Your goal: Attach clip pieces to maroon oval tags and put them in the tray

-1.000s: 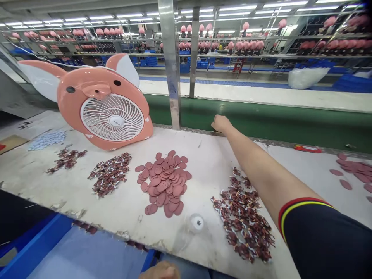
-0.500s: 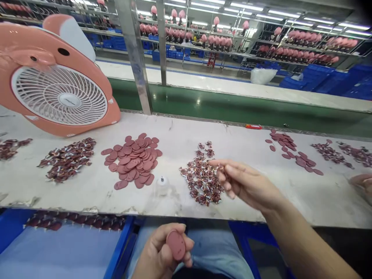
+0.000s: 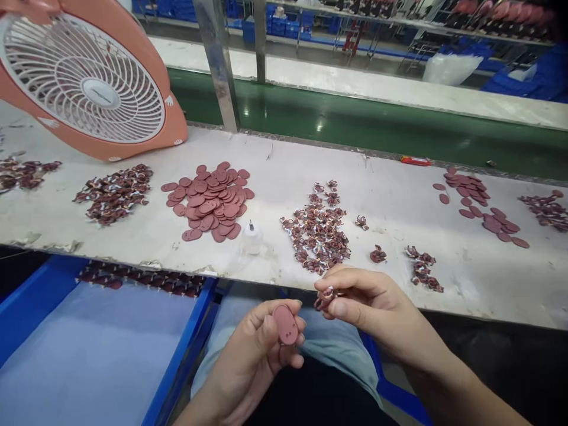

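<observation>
Held low in front of the bench, my left hand (image 3: 266,346) grips a dark pink oval disc (image 3: 284,325) with small holes near its lower end. Just right of it, my right hand (image 3: 364,302) pinches a tiny brown-red figurine (image 3: 326,297) with a white patch; part of it is covered by the fingers. The two pieces are close but apart. Beyond my hands lies a heap of similar figurines (image 3: 317,234). To its left is a pile of matching oval discs (image 3: 213,201), beside a small white bottle (image 3: 252,231) with a dark thin tip.
An orange fan (image 3: 102,89) stands at the back left of the white bench (image 3: 284,165). A blue bin (image 3: 181,349) below the bench's front edge holds rows of pieces. More discs (image 3: 492,222) and loose figurines (image 3: 423,269) lie to the right. A metal post (image 3: 219,65) rises behind.
My right hand has come back from the heap toward my left hand, with a figurine between its fingers. My left hand still holds the disc. The camera view has tilted down.
</observation>
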Available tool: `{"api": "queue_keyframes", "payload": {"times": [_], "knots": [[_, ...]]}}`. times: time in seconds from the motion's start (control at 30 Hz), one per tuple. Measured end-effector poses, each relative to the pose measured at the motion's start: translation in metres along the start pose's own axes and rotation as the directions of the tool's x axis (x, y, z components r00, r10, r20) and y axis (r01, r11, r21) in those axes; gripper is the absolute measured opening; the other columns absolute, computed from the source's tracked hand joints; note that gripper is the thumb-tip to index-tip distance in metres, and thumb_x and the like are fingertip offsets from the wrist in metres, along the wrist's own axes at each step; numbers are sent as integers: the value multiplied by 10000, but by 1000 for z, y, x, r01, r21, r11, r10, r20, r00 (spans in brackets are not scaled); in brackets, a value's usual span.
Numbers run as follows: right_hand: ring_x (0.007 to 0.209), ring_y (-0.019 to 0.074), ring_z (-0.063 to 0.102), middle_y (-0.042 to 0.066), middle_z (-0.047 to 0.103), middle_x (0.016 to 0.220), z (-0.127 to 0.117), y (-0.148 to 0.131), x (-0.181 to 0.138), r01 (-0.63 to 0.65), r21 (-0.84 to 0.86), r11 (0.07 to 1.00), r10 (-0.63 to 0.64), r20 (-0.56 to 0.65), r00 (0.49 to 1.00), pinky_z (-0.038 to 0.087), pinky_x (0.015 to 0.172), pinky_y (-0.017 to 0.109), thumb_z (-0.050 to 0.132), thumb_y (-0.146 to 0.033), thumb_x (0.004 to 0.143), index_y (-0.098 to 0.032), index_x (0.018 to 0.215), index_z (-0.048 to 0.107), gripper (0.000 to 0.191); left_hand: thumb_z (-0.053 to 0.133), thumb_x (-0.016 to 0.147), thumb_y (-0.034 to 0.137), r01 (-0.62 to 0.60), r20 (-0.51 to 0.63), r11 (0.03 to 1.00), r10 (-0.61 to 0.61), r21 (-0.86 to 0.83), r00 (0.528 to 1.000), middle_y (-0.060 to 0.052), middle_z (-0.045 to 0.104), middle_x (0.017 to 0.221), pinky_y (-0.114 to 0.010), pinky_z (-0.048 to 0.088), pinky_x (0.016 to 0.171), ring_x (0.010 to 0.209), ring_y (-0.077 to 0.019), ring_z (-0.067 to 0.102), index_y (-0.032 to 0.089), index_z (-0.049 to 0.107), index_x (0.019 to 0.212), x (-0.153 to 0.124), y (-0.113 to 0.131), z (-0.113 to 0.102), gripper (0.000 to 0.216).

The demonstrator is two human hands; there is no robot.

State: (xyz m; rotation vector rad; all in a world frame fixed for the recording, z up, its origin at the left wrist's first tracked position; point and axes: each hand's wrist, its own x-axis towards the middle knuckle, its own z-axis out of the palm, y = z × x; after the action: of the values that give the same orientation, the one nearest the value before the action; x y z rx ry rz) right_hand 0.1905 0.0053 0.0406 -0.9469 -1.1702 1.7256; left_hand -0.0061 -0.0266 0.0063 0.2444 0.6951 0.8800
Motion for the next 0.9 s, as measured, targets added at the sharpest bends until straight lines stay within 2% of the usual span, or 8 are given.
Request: {"api": "queue_keyframes", "payload": {"times": [0.07,0.17,0.3,0.53,0.9], "knots": [[861,108,630,1,647,945,5,-8,-2,46,-183,982,-44,16,999,517,773,193,697,-164,847,-297,1015,725,216,760,714,437,-8,19,1000,8,5,1000,-35,658,761,-189,523,577,662,-102,585,170,746,952,-1,-1,-2,358],[860,122,637,-3,683,935,14,-19,-5,176,-461,870,-151,92,984,514,760,216,646,-152,882,-313,1079,697,259,761,709,439,-27,27,999,26,26,999,-22,607,696,-186,522,547,643,-104,559,149,752,926,-2,-1,-1,363],[835,90,640,-17,696,920,20,-25,-4,264,-592,761,-183,194,964,502,758,180,631,-129,892,-256,1086,680,236,758,716,432,-12,37,999,10,47,999,-19,612,679,-174,531,545,612,-87,543,136,754,872,-2,1,1,335],[801,77,639,-35,692,888,21,-27,1,274,-669,691,-151,237,960,497,718,160,652,-154,886,-260,1048,673,195,790,658,459,12,40,1000,-13,27,999,-6,623,623,-161,535,515,554,-71,544,155,752,759,-5,4,2,323],[787,80,649,-39,700,878,22,-27,4,263,-679,686,-124,248,961,507,710,165,659,-157,877,-258,1025,680,180,768,686,459,20,39,1000,-21,18,999,-3,616,618,-154,533,503,546,-71,557,155,710,651,-6,4,1,311]]}}
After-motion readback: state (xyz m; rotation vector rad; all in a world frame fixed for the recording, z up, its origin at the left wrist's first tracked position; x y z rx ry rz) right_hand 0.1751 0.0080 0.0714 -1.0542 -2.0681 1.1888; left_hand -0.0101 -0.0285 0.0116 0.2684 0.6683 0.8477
